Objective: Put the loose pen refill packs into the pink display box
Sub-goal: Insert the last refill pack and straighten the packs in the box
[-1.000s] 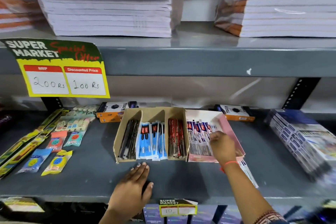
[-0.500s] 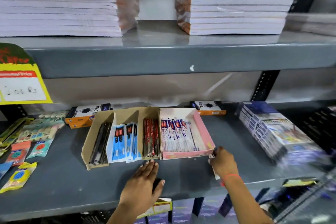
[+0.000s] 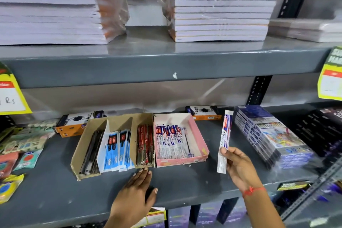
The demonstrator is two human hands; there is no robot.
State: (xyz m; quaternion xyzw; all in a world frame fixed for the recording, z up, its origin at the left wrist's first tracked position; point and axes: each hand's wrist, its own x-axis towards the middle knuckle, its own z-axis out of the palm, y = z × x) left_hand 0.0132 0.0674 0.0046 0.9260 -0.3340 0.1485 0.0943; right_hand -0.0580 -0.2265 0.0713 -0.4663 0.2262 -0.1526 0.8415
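Shelf [image 3: 55,187] grey metal | left hand [image 3: 136,193] flat, open | right hand [image 3: 240,167] grips refill pack [image 3: 224,140]

My right hand [image 3: 240,168] covers the low end of the pack [image 3: 224,140]. The left tag [image 3: 11,96] and right tag [image 3: 331,79] run off the edges. The near-right books [image 3: 273,140] smear into blur. Print on the box's [image 3: 200,146] packs is too small to read.
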